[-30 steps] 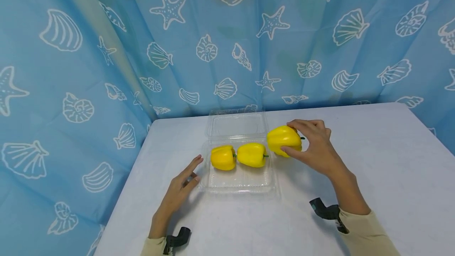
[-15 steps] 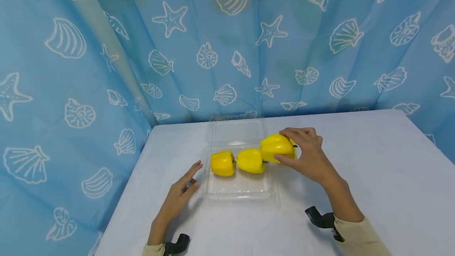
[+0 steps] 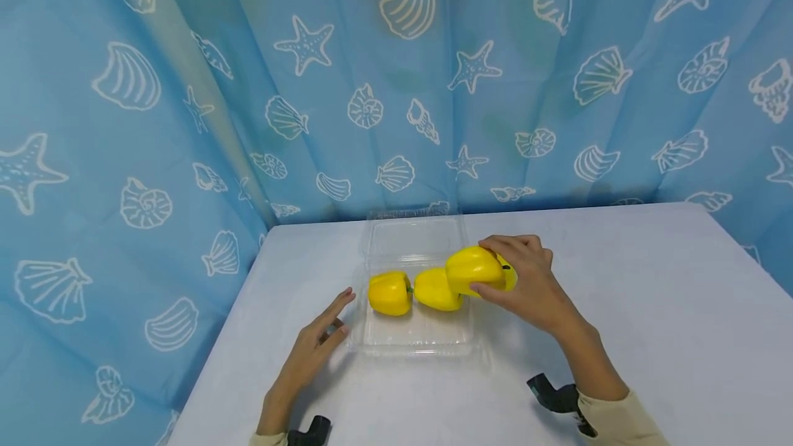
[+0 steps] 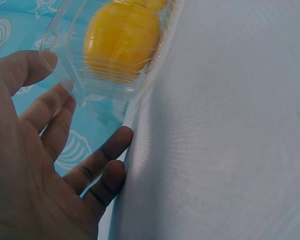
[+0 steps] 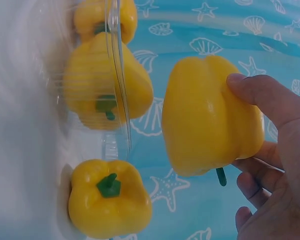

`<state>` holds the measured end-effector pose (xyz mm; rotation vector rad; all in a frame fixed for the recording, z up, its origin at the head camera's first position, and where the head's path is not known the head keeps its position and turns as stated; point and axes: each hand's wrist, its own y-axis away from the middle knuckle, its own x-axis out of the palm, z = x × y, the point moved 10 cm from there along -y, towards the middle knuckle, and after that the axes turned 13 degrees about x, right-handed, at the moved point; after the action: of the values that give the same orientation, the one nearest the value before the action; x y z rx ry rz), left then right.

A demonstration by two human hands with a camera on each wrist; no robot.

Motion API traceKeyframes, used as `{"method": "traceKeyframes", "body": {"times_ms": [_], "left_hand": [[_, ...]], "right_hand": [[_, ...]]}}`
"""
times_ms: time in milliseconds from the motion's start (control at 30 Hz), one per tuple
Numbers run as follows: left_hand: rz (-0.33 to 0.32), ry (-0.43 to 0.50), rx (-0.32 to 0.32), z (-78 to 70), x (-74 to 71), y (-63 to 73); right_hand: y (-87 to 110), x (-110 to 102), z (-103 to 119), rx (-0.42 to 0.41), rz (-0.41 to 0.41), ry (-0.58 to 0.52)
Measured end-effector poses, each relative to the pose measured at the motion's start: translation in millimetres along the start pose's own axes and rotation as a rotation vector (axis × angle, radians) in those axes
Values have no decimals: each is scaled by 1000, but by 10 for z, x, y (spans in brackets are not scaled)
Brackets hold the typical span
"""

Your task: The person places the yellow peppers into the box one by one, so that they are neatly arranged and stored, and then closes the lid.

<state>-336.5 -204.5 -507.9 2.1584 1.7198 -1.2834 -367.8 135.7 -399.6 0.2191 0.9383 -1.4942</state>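
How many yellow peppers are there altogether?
4: a left pepper and a middle pepper in the clear container, a held pepper in the right hand, and a fourth pepper on the table outside, mostly hidden in the head view.

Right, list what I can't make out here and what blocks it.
Head view: the held glossy yellow bell pepper hides the stem of the right yellow bell pepper in the clear plastic box.
Head view: the held pepper and right hand mostly hide the loose yellow bell pepper.
Left wrist view: top edge crops the right boxed pepper.
Right wrist view: top edge crops the left yellow bell pepper.
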Motion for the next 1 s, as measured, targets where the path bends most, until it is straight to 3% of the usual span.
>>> {"method": "traceKeyframes", "body": {"times_ms": [1000], "left_hand": [[-1,-10,9,-8,-7,-17]], "right_hand": [[25,253,216,24,41,-48]]}}
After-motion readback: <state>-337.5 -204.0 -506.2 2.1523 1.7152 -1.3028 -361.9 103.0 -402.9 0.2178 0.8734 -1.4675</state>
